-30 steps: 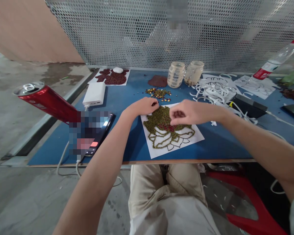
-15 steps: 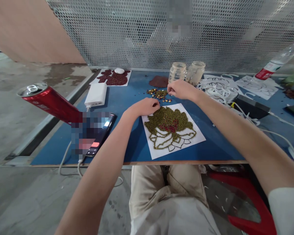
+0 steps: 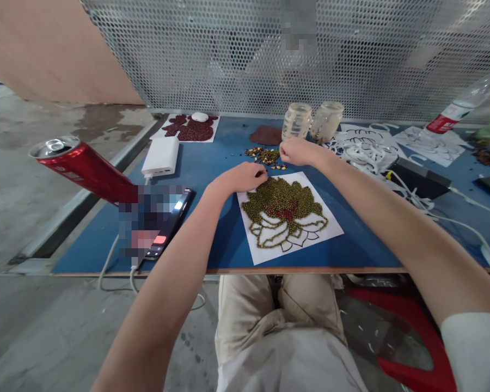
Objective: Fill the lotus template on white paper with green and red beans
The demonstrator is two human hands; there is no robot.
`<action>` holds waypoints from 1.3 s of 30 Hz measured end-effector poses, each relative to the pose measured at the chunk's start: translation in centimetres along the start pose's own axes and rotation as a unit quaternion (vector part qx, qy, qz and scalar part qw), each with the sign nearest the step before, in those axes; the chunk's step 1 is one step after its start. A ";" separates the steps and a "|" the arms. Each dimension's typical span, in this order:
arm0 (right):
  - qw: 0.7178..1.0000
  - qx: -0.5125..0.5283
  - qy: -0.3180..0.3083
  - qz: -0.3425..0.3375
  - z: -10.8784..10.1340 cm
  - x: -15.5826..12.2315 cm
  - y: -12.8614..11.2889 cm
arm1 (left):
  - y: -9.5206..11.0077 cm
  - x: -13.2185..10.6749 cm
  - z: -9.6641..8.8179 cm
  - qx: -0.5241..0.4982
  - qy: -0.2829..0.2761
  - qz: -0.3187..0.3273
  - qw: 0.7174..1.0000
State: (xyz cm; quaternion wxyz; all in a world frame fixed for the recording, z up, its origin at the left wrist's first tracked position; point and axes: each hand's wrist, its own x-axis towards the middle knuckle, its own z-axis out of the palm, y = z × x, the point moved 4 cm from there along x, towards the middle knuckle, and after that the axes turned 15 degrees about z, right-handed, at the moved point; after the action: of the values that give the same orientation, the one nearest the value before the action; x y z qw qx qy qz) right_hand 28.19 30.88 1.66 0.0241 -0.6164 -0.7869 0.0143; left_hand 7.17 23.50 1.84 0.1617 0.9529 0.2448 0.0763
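My left hand rests at the upper left corner of a white paper, its fingers curled in; whether anything is between them is hidden. On the paper is a flower outline, with green beans filling its upper petals and red beans at its centre. Several lower petals show bare white inside their outlines. Behind the paper lies a loose pile of mixed beans and yellow kernels. My right hand is closed at the right edge of this pile, fingertips pinched and too small to show what they hold.
Two clear jars stand behind my right hand. Left are a red can, a white power bank and a phone. Tangled white cables, a black box and a tilted bottle are right. A perforated metal panel borders the back.
My right hand has shifted very slightly at the edge of the bean pile, fingers still closed. My left hand stays at the paper's corner.
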 end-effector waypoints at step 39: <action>0.946 0.169 -0.162 -0.226 -2.2 -20.9 -6.2 | 0.0 0.1 0.0 0.001 -0.006 -0.015 1.000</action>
State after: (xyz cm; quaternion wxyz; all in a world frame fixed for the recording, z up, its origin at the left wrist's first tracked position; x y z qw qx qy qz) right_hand 27.33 9.07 3.70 0.0026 -0.3991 -0.8847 0.2408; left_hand 7.26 23.55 1.87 0.1638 0.9496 0.2584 0.0675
